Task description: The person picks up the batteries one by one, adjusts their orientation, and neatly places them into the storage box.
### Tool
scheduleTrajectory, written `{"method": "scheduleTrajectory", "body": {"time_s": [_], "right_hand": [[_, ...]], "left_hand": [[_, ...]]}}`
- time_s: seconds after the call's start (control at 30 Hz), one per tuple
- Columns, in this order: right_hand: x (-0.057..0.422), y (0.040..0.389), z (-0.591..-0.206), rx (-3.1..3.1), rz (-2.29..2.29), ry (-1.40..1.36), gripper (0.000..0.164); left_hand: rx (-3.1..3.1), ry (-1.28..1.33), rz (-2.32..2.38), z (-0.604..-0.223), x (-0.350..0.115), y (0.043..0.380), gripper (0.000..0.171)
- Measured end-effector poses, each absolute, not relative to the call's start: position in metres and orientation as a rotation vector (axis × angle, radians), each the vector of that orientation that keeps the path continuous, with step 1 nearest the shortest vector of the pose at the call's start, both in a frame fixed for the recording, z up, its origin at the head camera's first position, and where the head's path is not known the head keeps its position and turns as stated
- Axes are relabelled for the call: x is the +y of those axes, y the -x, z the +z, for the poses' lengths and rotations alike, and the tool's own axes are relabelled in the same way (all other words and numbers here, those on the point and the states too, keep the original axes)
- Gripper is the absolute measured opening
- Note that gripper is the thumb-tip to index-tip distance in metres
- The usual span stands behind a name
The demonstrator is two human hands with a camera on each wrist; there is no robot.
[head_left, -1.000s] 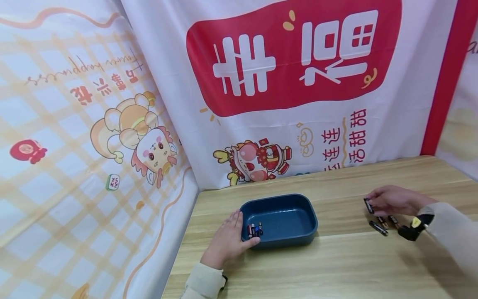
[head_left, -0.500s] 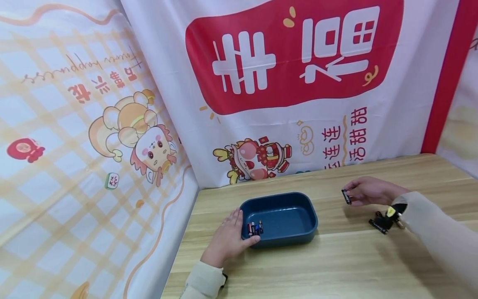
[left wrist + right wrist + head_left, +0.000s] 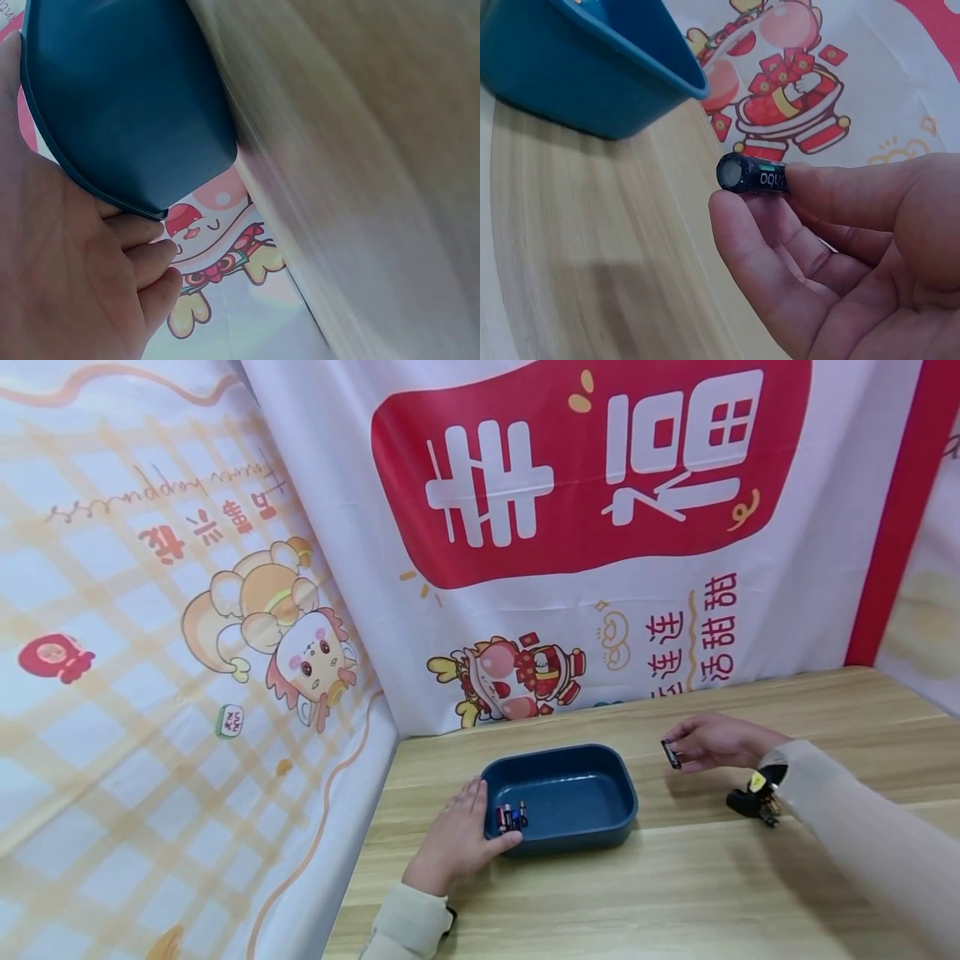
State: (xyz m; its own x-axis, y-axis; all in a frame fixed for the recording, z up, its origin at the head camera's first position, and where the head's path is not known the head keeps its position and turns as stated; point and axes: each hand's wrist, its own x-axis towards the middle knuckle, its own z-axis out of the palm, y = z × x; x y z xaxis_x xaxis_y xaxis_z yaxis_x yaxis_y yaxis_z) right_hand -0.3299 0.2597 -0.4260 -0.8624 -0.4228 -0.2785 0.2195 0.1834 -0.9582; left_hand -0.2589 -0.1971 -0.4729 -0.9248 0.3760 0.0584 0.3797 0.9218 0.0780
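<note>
My right hand (image 3: 715, 742) pinches a dark battery (image 3: 751, 174) between thumb and fingers, to the right of a blue plastic box (image 3: 577, 841). In the right wrist view, the battery's flat end faces the camera and light lettering shows on its side. At the box's left end, my left hand (image 3: 453, 839) holds the rim, its thumb over the front left corner and its fingers along the left side. The left wrist view shows those fingers (image 3: 154, 259) bent at the rim. Several small batteries (image 3: 512, 817) lie inside the box by the left thumb.
On the wooden table (image 3: 600, 910), dark batteries (image 3: 768, 811) lie under the right wrist, partly hidden by the strapped wrist camera (image 3: 748, 799). A printed cloth (image 3: 480, 610) hangs behind the table, and another patterned cloth (image 3: 300, 810) stands along the left.
My right hand has lifted the battery away from the others on the right and carried it left toward the box. The left hand and the box have stayed in place.
</note>
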Motion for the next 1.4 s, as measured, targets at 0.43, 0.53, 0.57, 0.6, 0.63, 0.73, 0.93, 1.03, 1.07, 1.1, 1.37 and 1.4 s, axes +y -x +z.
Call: {"method": "scheduleTrajectory", "body": {"time_s": [0.43,0.53,0.57,0.6,0.63,0.73,0.93,1.03,1.07,1.1,1.37,1.4], "right_hand": [[0.226,0.340,-0.410,1.977,-1.726,0.193,0.027],[0.217,0.342,-0.413,1.969,-1.725,0.198,0.026],[0.215,0.343,-0.414,1.968,-1.724,0.208,0.026],[0.212,0.343,-0.416,1.964,-1.725,0.207,0.025],[0.209,0.343,-0.417,1.961,-1.722,0.218,0.025],[0.201,0.344,-0.418,1.951,-1.722,0.230,0.022],[0.186,0.343,-0.416,1.909,-1.712,0.298,0.025],[0.179,0.344,-0.415,1.919,-1.703,0.292,0.026],[0.177,0.344,-0.414,1.930,-1.697,0.292,0.026],[0.175,0.344,-0.414,1.940,-1.693,0.284,0.026],[0.158,0.342,-0.417,1.949,-1.677,0.267,0.023],[0.156,0.342,-0.417,1.944,-1.680,0.261,0.023]], "left_hand": [[-3.057,0.558,-0.145,-0.471,-0.195,0.261,0.110],[-3.053,0.565,-0.140,-0.471,-0.195,0.261,0.110],[-3.049,0.568,-0.140,-0.471,-0.195,0.262,0.110],[-3.046,0.571,-0.142,-0.471,-0.195,0.261,0.109],[-3.045,0.572,-0.140,-0.471,-0.195,0.262,0.109],[-3.039,0.577,-0.143,-0.472,-0.196,0.262,0.109],[-3.041,0.579,-0.137,-0.473,-0.197,0.261,0.109],[-3.043,0.580,-0.137,-0.473,-0.197,0.260,0.110],[-3.043,0.581,-0.139,-0.472,-0.197,0.259,0.110],[-3.041,0.582,-0.140,-0.472,-0.197,0.259,0.110],[-3.040,0.585,-0.138,-0.474,-0.198,0.261,0.109],[-3.042,0.584,-0.135,-0.475,-0.198,0.261,0.110]]}}
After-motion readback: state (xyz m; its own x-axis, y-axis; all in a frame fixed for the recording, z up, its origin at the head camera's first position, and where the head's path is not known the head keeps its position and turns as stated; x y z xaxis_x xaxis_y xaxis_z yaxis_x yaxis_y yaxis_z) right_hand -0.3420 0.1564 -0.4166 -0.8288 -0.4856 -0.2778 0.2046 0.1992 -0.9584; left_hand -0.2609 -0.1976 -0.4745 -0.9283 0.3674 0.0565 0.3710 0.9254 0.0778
